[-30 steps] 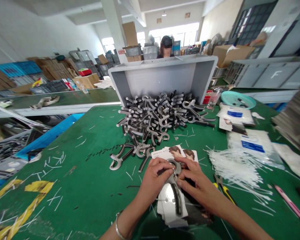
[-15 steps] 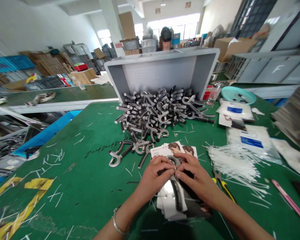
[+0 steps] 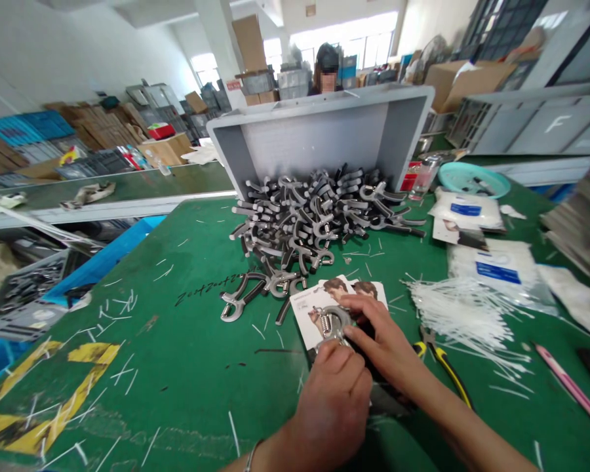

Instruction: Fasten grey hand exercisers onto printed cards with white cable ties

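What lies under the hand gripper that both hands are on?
A white printed card lies under the hand gripper, on the green table. The left hand and right hand cover the gripper's handles and the card's lower part, so any further cards beneath cannot be seen.

Green table (image 3: 177, 367) carries piled hand grips (image 3: 314, 216), cable ties (image 3: 452, 308), pliers (image 3: 445, 364), printed cards (image 3: 305, 307).

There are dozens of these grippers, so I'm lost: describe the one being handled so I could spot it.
From the tipped grey crate, follow the pile of hand grippers toward the camera to the printed card. The hand gripper under the left hand and right hand is the only one lying on a card.
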`<state>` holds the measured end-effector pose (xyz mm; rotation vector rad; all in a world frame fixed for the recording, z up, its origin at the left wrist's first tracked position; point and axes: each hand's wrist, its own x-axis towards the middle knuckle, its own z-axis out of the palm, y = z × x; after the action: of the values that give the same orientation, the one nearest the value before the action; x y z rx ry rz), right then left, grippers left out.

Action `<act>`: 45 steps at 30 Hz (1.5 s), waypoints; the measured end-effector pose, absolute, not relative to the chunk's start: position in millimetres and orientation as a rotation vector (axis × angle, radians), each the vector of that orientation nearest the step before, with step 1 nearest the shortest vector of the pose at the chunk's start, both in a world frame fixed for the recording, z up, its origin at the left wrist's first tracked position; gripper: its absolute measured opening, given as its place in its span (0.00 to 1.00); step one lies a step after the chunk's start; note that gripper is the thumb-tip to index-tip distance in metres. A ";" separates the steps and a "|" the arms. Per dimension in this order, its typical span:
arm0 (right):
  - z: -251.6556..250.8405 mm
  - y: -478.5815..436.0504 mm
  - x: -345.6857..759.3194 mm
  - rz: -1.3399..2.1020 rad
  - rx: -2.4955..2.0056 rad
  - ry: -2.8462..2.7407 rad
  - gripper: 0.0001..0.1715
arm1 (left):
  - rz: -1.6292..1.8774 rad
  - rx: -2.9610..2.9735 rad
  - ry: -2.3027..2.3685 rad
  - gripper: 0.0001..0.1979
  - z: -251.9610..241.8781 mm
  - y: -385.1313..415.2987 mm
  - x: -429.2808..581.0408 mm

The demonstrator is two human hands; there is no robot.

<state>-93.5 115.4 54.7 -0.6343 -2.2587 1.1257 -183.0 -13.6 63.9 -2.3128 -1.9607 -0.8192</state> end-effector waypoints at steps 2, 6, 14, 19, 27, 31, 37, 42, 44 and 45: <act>56.3 116.8 -93.5 1.107 -0.617 -2.276 0.20 | -0.804 -2.301 -1.996 0.07 66.2 -19.1 -178.2; 67.7 114.7 -76.8 0.994 -0.589 -2.300 0.12 | -0.903 -1.989 -2.275 0.18 85.7 -35.8 -177.9; 88.6 74.1 -38.3 0.753 -0.395 -2.779 0.09 | -0.884 -1.783 -2.518 0.11 72.9 -50.8 -178.5; 80.1 56.2 -56.0 0.293 -0.454 -2.894 0.06 | -1.084 -1.812 -2.510 0.17 67.9 -60.9 -196.6; 85.6 57.1 -68.0 0.649 -0.451 -2.692 0.06 | -1.413 -1.769 -2.458 0.10 57.6 -80.4 -212.8; 88.2 60.1 -67.7 0.792 -0.420 -2.549 0.03 | -1.447 -1.914 -2.330 0.12 57.2 -72.2 -219.0; 80.8 57.8 -66.0 0.856 -0.447 -2.485 0.03 | -1.710 -1.457 -2.461 0.14 44.1 -73.0 -229.8; 73.9 57.2 -69.9 0.845 -0.579 -2.437 0.03 | -2.208 -1.342 -2.714 0.07 44.6 -73.3 -227.8; 76.2 62.5 -67.7 0.829 -0.541 -2.470 0.05 | -2.225 -1.449 -2.633 0.06 52.2 -68.0 -226.0; 78.1 65.8 -65.2 0.805 -0.520 -2.501 0.06 | -2.187 -1.520 -2.573 0.05 56.1 -64.8 -225.5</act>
<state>-65.2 65.8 78.1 -0.5198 -2.5006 0.8054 -225.5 -64.8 56.1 -1.5200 -2.5731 -2.1874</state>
